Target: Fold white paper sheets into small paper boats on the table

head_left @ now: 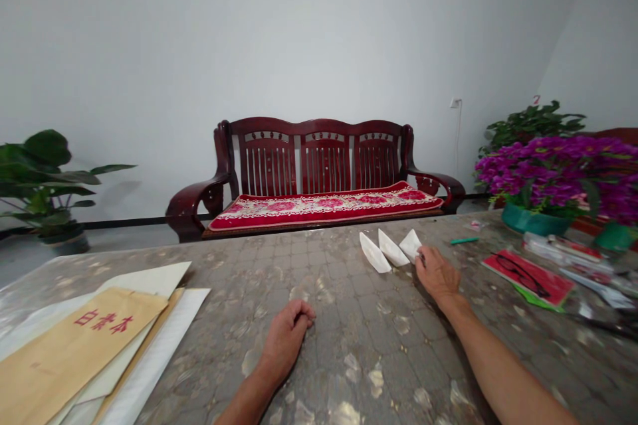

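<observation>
Three folded white paper boats stand side by side on the table, towards its far side. The left paper boat (375, 252) and the middle paper boat (393, 249) are close together with their tips pointing up. At the right end, the third paper boat (411, 245) has its near corner between the fingers of my right hand (438, 273). My left hand (289, 331) rests on the tabletop, its fingers curled in, and nothing shows in it.
A patterned cover lies over the table (339, 358). Paper and a brown envelope (84, 345) lie at left. At right are a green pen (464, 240), a red booklet (553, 275) with glasses (523, 272), and purple flowers (558, 169). A wooden bench (321, 146) stands beyond.
</observation>
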Demonstrator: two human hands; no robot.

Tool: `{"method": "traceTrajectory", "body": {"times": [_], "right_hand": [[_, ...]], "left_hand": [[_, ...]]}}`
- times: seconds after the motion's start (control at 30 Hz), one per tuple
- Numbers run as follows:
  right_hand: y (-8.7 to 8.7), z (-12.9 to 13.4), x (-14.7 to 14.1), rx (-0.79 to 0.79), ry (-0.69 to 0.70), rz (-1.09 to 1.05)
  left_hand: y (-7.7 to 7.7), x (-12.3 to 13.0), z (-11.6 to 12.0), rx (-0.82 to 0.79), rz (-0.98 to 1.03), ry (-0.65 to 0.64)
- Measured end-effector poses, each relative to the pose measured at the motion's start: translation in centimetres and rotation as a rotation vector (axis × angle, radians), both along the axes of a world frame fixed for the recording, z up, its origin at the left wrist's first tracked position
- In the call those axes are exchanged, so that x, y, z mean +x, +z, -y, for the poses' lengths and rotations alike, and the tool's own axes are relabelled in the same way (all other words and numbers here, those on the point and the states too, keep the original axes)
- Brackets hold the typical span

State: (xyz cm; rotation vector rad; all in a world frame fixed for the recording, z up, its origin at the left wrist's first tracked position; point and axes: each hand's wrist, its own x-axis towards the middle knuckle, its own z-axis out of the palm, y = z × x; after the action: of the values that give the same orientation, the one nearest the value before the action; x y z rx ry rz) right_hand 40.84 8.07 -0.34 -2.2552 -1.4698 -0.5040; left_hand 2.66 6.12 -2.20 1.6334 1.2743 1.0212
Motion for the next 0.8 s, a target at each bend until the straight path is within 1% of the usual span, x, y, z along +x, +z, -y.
{"method": "traceTrajectory", "body": {"times": [0.3, 0.57, 0.8], "right_hand": [[-0.6, -0.3, 0.8, 0.043, 0.06, 0.05], [-1.1, -0.4, 1.9, 0.05, 0.065, -0.011], [-1.1, -0.3, 1.8, 0.088, 0.086, -0.032]], "left_hand": [[0.1, 0.0, 0.0, 0.0, -0.011, -0.004], [-0.2, 0.0, -0.1, 0.017, -0.015, -0.005], [0.2, 0.0, 0.1, -0.005, 0.018, 0.008]]}}
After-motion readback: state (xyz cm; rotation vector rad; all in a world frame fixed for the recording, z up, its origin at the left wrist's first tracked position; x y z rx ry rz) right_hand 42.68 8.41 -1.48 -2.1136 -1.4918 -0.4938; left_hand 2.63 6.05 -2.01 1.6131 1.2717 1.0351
